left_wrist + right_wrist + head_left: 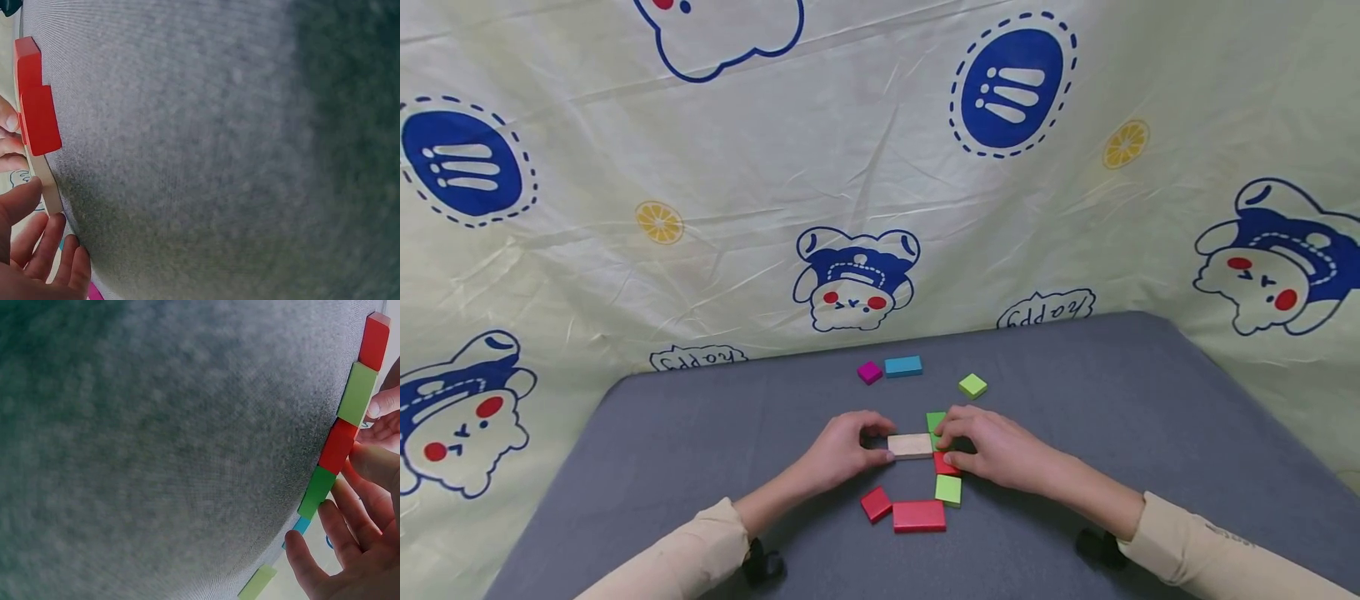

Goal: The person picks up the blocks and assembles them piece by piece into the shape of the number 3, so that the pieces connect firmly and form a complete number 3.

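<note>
On the grey counter [685, 442], a pale wooden block [910, 446] lies flat, its left end pinched between the thumb and fingers of the left hand [846, 450]. Just right of the wooden block, a green block [936, 419], a small red block [947, 465] and a lime block [948, 492] form a row running toward the person. The right hand [1003, 447], its grip loose with fingers gently bent, touches the row right of the wooden block. Nearer the person than the wooden block lie a long red block [919, 516] and a tilted red block [876, 505]. Beyond it sit magenta [870, 372], blue [903, 367] and yellow-green blocks [973, 386].
</note>
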Demonstrator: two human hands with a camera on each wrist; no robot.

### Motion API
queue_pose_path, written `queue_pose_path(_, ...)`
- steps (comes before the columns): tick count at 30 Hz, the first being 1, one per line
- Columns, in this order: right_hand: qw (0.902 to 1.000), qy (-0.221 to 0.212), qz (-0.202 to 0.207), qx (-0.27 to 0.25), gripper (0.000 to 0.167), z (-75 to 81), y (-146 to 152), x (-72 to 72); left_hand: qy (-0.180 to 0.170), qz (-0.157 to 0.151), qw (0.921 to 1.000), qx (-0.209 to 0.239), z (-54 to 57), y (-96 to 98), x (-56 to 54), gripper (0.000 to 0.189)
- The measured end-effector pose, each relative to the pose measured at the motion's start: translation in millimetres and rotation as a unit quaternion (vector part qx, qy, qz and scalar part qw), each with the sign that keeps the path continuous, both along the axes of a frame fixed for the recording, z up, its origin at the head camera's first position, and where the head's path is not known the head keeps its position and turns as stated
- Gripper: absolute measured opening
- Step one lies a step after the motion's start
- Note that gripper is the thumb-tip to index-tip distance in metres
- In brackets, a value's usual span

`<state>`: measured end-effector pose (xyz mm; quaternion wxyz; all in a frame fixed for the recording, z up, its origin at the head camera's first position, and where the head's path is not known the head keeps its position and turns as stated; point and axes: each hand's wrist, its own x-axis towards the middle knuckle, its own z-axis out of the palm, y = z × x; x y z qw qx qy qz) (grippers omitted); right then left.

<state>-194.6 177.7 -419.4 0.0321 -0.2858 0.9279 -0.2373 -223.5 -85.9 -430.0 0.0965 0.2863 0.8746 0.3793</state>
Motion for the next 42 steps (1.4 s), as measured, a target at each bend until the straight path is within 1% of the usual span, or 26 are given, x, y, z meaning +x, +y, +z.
queue_pose_path(6, 1.0, 0.001, 0.004, 0.001, 0.014, 0.2, -1.3, 0.3, 0.005, 0.006, 0.9998, -0.017, -2.4, 1.6, 0.2, 0.029)
queue_pose_path(11, 0.9999, 0.01, 0.007, 0.006, 0.015, 2.6, -1.8, -0.7, 0.007, 0.013, 0.9994, -0.03, 0.5, 3.2, 0.0, 0.03)
queue_pose_path(19, 0.9995, 0.023, 0.007, 0.022, 0.018, 7.1, -3.7, -2.9, 0.025, 0.008, 0.9985, -0.047, 3.6, 5.1, -3.2, 0.028)
queue_pose_path(25, 0.9992, 0.022, 0.012, 0.029, 0.017, 8.8, -5.9, -4.4, 0.029, 0.006, 0.9981, -0.053, 6.5, 6.1, -1.6, 0.026)
queue_pose_path(30, 0.999, 0.024, 0.014, 0.035, 0.016, 9.6, -8.7, -5.3, 0.028, 0.007, 0.9983, -0.051, 4.6, 6.7, -0.5, 0.026)
queue_pose_path(35, 0.9995, 0.023, 0.012, 0.021, 0.016, 6.9, -7.6, -5.3, 0.024, 0.011, 0.9984, -0.049, 1.5, 7.1, -0.5, 0.026)
queue_pose_path(42, 0.9993, 0.012, -0.01, -0.033, 0.019, 4.5, -0.8, -5.6, 0.023, 0.012, 0.9986, -0.046, -0.4, 7.2, -0.4, 0.025)
